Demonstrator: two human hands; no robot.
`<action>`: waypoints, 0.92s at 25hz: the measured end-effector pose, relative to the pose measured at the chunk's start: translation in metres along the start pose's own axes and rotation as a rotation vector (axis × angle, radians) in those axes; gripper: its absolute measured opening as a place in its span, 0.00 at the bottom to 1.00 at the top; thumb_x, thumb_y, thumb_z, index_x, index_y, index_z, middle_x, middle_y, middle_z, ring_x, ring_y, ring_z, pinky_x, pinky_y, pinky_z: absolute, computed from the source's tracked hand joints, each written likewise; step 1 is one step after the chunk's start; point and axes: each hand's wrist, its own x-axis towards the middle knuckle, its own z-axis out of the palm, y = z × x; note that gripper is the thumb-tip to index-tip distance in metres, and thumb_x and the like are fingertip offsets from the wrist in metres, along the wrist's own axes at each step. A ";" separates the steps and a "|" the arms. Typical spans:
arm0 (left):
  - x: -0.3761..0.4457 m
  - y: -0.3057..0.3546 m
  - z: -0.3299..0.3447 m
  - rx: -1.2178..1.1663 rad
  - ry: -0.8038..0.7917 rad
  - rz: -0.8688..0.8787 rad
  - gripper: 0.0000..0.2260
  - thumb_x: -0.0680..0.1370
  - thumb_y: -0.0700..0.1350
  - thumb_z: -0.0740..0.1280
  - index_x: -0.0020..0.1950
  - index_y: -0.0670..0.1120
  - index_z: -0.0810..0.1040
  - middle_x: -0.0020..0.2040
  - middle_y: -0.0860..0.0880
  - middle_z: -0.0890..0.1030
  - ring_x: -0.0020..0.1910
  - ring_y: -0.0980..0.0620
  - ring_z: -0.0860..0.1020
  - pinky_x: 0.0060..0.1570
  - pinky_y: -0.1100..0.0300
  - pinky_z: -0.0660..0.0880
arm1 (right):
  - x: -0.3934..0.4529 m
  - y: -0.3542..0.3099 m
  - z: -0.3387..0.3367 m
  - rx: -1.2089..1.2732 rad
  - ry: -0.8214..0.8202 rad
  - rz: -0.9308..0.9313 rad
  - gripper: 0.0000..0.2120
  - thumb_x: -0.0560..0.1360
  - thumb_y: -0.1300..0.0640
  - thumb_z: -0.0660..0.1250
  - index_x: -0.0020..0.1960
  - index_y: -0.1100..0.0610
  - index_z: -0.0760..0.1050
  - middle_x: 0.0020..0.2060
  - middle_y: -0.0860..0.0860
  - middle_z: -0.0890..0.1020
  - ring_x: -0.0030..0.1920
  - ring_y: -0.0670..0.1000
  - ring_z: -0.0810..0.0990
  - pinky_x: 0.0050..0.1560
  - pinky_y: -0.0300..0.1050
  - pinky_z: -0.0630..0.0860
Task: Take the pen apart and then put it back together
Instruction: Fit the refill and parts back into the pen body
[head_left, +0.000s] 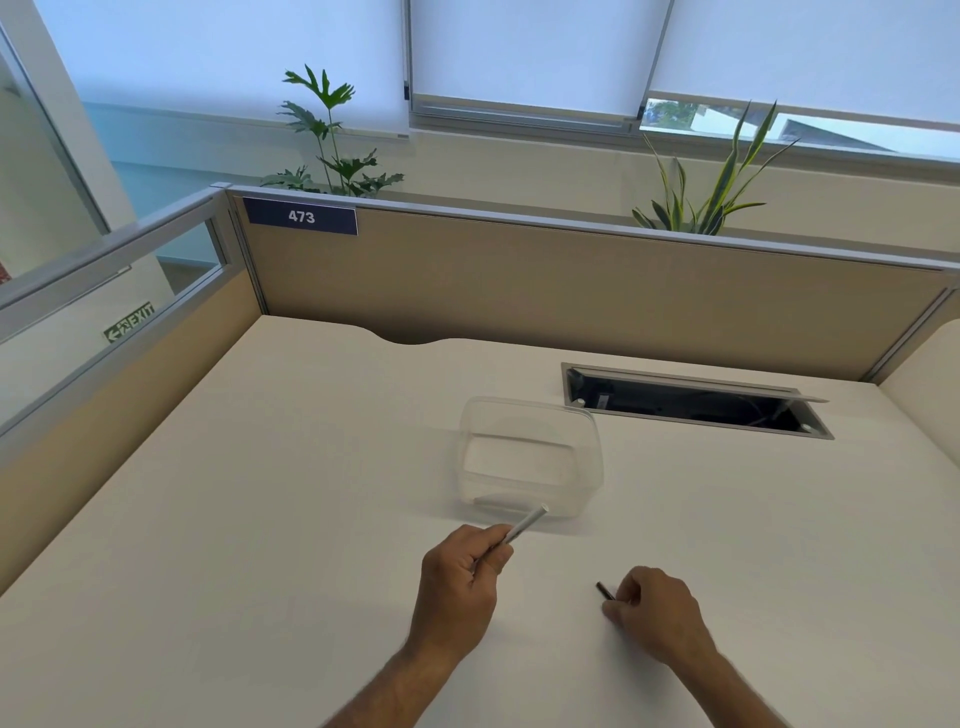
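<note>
Your right hand (657, 616) pinches a small dark pen piece (604, 591) (cap, perhaps) pointing up-left. Your left hand (460, 587) grips the pale barrel (525, 526), its free end aimed up-right, well apart.

1. Setting: you are seated at an office cubicle workstation.
2. Desk (260, 493): pale laminate top with a curved cable notch at its back edge and a recessed cable tray (696, 402), its lid open.
3. Partitions (571, 291): tan fabric panels in grey metal frames, glazed on your left.
4. Number plate (301, 216): dark blue, reading "473".
5. Exit sign (130, 322): green, visible through the left glazing.
6. Windows with roller blinds (519, 52); two potted plants (327, 140) behind the partition.
</note>
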 end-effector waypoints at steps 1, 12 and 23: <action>0.000 0.000 0.000 0.002 -0.003 0.003 0.11 0.75 0.35 0.70 0.52 0.50 0.84 0.38 0.54 0.81 0.38 0.54 0.78 0.39 0.54 0.78 | 0.001 0.000 0.000 0.007 -0.010 0.005 0.08 0.68 0.50 0.74 0.38 0.51 0.77 0.35 0.44 0.81 0.38 0.45 0.79 0.35 0.38 0.71; -0.003 0.001 -0.001 0.123 -0.071 0.083 0.09 0.75 0.38 0.70 0.51 0.51 0.83 0.39 0.52 0.81 0.39 0.55 0.78 0.39 0.56 0.77 | -0.016 -0.014 -0.018 0.484 0.074 -0.123 0.08 0.71 0.64 0.76 0.35 0.56 0.81 0.28 0.53 0.85 0.28 0.51 0.84 0.35 0.48 0.84; -0.012 0.005 -0.004 0.304 -0.131 0.134 0.09 0.78 0.44 0.66 0.55 0.54 0.81 0.41 0.54 0.80 0.39 0.54 0.77 0.38 0.54 0.77 | -0.045 -0.042 -0.052 0.946 0.192 -0.361 0.13 0.68 0.74 0.75 0.40 0.56 0.86 0.34 0.57 0.87 0.34 0.57 0.86 0.38 0.39 0.82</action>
